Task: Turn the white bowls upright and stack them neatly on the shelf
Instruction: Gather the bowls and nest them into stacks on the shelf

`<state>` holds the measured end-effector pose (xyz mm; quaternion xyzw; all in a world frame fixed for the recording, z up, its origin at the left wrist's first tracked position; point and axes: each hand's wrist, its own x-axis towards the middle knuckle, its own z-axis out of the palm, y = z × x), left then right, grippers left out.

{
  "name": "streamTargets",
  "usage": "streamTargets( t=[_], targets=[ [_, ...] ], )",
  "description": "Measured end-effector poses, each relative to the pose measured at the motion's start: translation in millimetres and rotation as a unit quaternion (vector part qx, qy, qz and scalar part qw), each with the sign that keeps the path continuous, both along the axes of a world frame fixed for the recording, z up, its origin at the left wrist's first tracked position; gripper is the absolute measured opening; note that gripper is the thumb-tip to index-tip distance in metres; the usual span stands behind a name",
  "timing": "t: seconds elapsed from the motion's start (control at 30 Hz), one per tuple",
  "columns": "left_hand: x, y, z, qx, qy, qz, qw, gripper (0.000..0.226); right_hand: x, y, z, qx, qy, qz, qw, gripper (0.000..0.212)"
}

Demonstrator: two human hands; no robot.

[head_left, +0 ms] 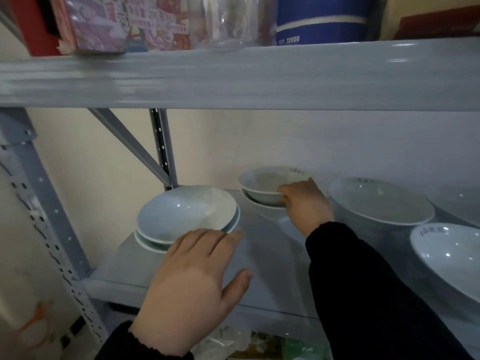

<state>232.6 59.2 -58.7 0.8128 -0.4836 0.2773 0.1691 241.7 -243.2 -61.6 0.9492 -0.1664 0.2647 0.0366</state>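
Grey metal shelf (272, 255), cream wall (104, 157) behind. Upper shelf (233, 74): pink box (124, 22), glass jar (228, 19), blue tub (322, 19). On shelf, bowls upright: L stack (181, 214) of 2, top one tilted; mid stack (259, 188) of 2; big bowl (381, 203) + front bowl (449, 258) to R, single. My R hand (304, 203) grips rim of mid stack's top bowl. My L hand (192, 276) flat, fingers spread, just by L stack.

I monitor one feed: the wide-angle camera worn on the person's head. It faces forward and slightly down into a grey rack (41, 193), close up. The upper shelf board (233, 76) spans the frame's top third (blurred toward the left); the lower shelf board (272, 255) and its white bowls (181, 214) sit mid-frame. The left hand (192, 287) and right hand (305, 203) extend up from the bottom edge.
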Motion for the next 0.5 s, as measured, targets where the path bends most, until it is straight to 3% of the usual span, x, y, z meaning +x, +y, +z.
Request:
streamTargets(
  t=[0.1,0.2,0.3,0.4,0.5],
  targets=[
    [1,-1,-1,-0.016,-0.015,-0.005,1.000,0.053,-3,-5,-13,0.036,-0.074,0.024,0.996,0.025],
    [1,-6,-2,-0.054,-0.043,-0.023,0.997,0.050,-10,-1,-12,0.048,-0.066,0.035,0.996,0.031],
    [-6,-28,-5,-0.087,-0.058,-0.071,0.992,0.047,-11,4,-8,0.039,-0.047,0.040,0.997,0.021],
    [-8,-69,-17,-0.050,-0.059,-0.132,0.988,0.045,-9,1,-11,0.052,-0.095,0.058,0.992,0.022],
    [6,-101,-42,-0.024,-0.031,-0.133,0.990,0.044,-11,-1,-16,0.062,-0.152,0.064,0.984,0.026]
  ],
)
